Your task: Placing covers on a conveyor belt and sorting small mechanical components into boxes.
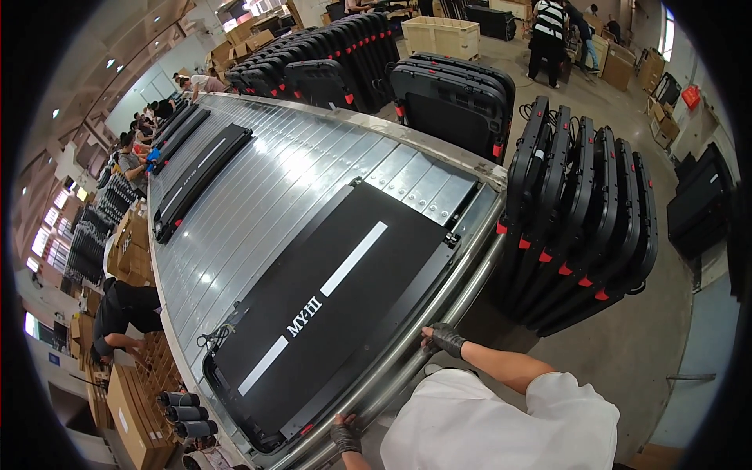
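A flat black treadmill deck [337,298] with white stripes lies on the silver slatted conveyor [258,188] right in front of me. Both my hands wear dark fingerless gloves. My right hand [443,339] curls over the round steel rail [462,294] along the conveyor's near edge, beside the deck's long side. My left hand [345,435] grips the same rail lower down, close to the deck's near corner with its red tab. A bundled black cable [215,335] rests at the deck's far left corner.
Further up the conveyor lie two more black decks [200,180]. Several decks stand upright in a row [583,219] on the floor to my right, with more stacked behind [454,98]. Other people work along the conveyor's left side among cardboard boxes [129,407]. A wooden crate [441,35] stands far back.
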{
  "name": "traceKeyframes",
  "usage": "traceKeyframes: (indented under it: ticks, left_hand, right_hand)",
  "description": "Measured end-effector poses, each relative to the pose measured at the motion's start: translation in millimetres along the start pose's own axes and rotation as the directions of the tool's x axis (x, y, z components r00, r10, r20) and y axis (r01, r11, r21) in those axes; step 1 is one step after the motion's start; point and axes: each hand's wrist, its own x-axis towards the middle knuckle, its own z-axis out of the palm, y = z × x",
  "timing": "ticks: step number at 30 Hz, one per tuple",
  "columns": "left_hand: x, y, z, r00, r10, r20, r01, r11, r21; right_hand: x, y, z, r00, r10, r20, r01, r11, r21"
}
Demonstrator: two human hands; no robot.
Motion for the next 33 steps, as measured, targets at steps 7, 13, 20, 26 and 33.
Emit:
traceKeyframes:
  ticks: [7, 13, 20, 26, 33]
  left_hand:
    - [-40, -27, 26, 0.995, -0.094, 0.024, 0.092, 0.991, 0.095]
    - [-47, -27, 37, 0.999, 0.029, -0.034, -0.027, 0.998, 0.055]
    - [-13, 23, 67, 0.980, 0.136, -0.146, -0.160, 0.973, -0.167]
    - [49, 46, 59, 0.983, -0.096, -0.157, 0.017, 0.896, -0.443]
    - [50, 54, 79, 0.921, -0.149, -0.360, -0.035, 0.888, -0.459]
  right_hand:
    - [0, 17, 0, 0.997, 0.031, 0.065, -0.022, 0.991, -0.131]
    - [30, 2, 21, 0.998, -0.057, 0.033, 0.055, 0.997, 0.049]
    - [76, -5, 39, 0.981, 0.135, -0.142, -0.107, 0.976, 0.191]
    - [147, 22, 32, 0.978, -0.086, -0.190, 0.151, 0.920, 0.363]
    - [64, -46, 63, 0.876, 0.024, -0.483, 0.098, 0.969, 0.227]
